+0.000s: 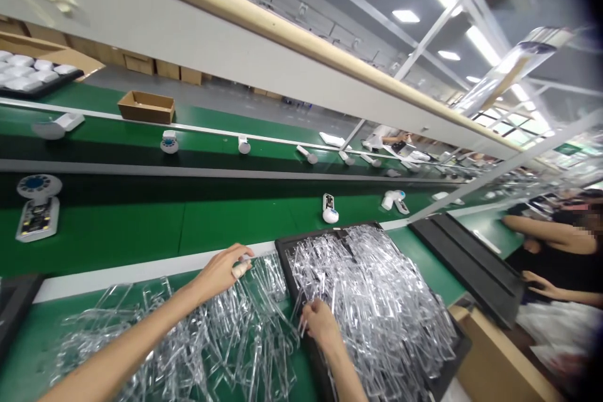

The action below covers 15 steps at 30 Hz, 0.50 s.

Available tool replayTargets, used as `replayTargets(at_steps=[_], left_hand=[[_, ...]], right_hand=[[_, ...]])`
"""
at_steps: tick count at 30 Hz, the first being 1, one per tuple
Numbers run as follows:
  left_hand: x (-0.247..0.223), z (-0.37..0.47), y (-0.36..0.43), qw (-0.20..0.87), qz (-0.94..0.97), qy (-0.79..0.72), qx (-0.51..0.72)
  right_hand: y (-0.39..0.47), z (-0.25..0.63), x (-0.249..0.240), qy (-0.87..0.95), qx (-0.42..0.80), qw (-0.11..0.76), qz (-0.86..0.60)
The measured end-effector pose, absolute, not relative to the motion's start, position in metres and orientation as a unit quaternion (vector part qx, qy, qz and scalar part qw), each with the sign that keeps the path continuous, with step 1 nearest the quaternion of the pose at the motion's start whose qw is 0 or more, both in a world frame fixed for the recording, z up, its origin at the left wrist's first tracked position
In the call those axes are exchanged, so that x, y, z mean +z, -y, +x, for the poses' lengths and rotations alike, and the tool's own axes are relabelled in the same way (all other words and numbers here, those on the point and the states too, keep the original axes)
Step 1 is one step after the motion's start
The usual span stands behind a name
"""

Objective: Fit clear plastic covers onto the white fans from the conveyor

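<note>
Many thin, clear bent plastic pieces (254, 333) lie in a loose heap on the green bench. My left hand (223, 273) is over the heap's far edge, fingers curled, with a pale cover on one fingertip. Whatever is between those fingers, if anything, does not show clearly. Beside it sits a more even bunch of clear pieces (271, 273). To the right, a black tray (281, 251) is heaped with similar pieces. My right hand (323, 323) is at the tray's left edge, its fingers pinched on what looks like a clear plastic piece.
Beyond the bench runs a green conveyor (235, 220) carrying white round-headed devices (38, 201). A small cardboard box (147, 107) stands on the far shelf. Right of the tray are a black tray (466, 257), a cardboard box (504, 352) and another person's arm (546, 229).
</note>
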<state>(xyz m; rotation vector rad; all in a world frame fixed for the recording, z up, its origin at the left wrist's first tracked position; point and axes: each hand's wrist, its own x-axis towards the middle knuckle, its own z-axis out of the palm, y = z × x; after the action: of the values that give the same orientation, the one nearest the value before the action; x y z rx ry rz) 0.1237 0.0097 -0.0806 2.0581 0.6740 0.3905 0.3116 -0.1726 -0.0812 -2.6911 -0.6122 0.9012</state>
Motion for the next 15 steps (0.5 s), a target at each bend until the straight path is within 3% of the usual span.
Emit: replayTargets(at_steps=[7, 10, 15], left_hand=[[-0.092, 0.132, -0.009, 0.512, 0.794, -0.29, 0.154], [-0.099, 0.14, -0.005, 0.529, 0.782, -0.302, 0.133], [-0.103, 0.157, 0.003, 0.53, 0.777, -0.322, 0.113]], right_hand=[[0.222, 0.36, -0.056, 0.25, 0.44, 0.299, -0.809], [0.21, 0.401, -0.037, 0.27, 0.414, 0.388, -0.778], [0.111, 0.487, -0.02, 0.26, 0.263, 0.318, -0.873]])
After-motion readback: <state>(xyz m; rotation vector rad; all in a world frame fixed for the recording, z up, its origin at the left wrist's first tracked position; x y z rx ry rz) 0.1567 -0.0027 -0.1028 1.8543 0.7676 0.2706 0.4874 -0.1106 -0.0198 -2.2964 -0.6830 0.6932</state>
